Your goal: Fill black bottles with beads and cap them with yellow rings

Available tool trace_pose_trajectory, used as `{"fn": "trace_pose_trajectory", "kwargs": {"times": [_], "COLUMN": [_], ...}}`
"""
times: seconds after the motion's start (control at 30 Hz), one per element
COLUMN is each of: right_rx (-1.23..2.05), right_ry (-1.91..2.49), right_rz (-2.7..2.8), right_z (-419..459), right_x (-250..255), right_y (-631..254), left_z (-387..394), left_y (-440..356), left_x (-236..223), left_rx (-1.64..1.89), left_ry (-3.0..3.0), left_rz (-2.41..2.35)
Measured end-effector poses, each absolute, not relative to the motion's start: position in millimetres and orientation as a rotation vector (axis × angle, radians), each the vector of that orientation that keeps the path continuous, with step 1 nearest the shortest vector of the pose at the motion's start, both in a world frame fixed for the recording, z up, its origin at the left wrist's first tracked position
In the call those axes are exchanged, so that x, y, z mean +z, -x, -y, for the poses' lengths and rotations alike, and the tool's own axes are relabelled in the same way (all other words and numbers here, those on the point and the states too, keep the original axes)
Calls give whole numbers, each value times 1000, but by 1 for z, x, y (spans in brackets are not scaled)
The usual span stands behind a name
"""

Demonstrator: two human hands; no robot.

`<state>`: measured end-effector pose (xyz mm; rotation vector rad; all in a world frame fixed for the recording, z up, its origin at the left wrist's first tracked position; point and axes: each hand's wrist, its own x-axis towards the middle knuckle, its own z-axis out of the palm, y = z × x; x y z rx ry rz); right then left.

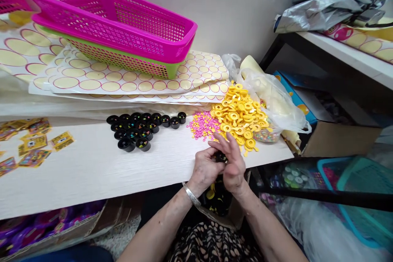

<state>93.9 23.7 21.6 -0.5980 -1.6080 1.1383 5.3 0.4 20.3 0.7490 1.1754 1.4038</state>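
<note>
Close to the table's front edge, my left hand is closed around a small black cup, mostly covered by the fingers. My right hand rests against the same cup from the right, its fingers stretched out and apart. Just beyond the hands lie a heap of yellow ring-shaped plastic pieces and a smaller pile of pink and yellow bits. Several black cups with colourful bits inside stand grouped to the left. Below my hands, an open cardboard box contains black and yellow pieces.
A pink basket nested in a green one sits on sheets of round stickers. Printed cards lie at the left. A clear plastic bag, a cardboard box and a shelf flank the right side.
</note>
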Motion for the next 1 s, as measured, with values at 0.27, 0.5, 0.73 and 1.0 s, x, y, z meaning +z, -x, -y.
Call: {"fn": "trace_pose_trajectory", "kwargs": {"times": [0.27,0.5,0.73,1.0], "right_rx": [1261,1101,1462,1375], "right_ry": [650,625,717,913], "right_rz": [1308,1739,819,564], "right_z": [-20,-16,-22,-42], "right_x": [31,30,47,32], "right_y": [-91,-98,-89,-135], "left_z": [1,2,6,6], "left_y": [-5,-3,-13,17], "left_x": [19,13,11,8], "left_rx": [1289,1363,1434,1505], "left_ry": [-868,-861,-749,-839], "left_rz": [-1167,-1146,-1024,-1191]}}
